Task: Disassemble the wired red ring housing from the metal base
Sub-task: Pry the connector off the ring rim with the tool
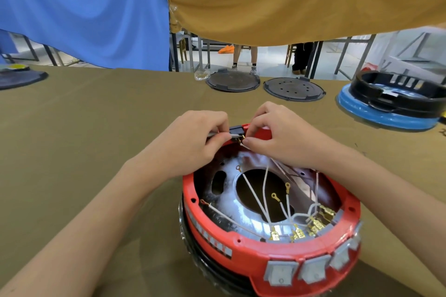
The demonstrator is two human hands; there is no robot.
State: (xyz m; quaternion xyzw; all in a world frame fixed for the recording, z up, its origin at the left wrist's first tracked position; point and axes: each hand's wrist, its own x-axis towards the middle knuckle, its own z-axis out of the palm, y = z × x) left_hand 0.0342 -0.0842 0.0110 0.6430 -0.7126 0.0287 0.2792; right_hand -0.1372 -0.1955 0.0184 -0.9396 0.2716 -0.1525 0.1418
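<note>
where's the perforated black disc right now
In the head view, the perforated black disc lies at the table's far edge, right of centre, between a plain dark disc and the blue-rimmed housing.

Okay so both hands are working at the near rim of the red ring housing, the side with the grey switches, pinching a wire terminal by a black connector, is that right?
Not quite. The head view shows the left hand and right hand at the far rim of the red ring housing, opposite the grey switches. The rest holds: they pinch a wire terminal by the black connector.

left hand (193, 142): fingers curled, pinching | right hand (277, 137): fingers curled, pinching | forearms converge forward
</note>
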